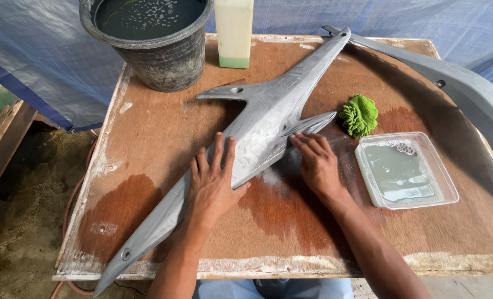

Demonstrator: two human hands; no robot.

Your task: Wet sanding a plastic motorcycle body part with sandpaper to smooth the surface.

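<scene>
Head view, panel: long grey moulded panel (263, 119), thin and branched, lay diagonally across the bench (290, 232) from lower left of the frame to upper right, one tip overhanging the near edge.
Left hand: left hand (212, 182) pressed flat on the panel's lower middle, fingers (218, 152) spread apart, gripping nothing.
Right hand: right hand (315, 163) rested just beside the panel's short side prong, fingers close together and flat on the wet bench, tips touching the panel edge; clamped on nothing.
Surface: looked matte with whitish wet residue, so probably slippery under the palm.
Handling: judged light and fairly stiff, yet likely to flex along the narrow arms; thin tips seemed the weakest places.
Hold: best taken at the broad middle where the branches met, not at the ends.
Surroundings: green cloth (359, 115) and shallow clear tray of cloudy water (404, 169) right of centre; dark bucket (149, 41) and pale bottle (234, 33) at top; second grey panel (468, 91) along the upper right.
</scene>
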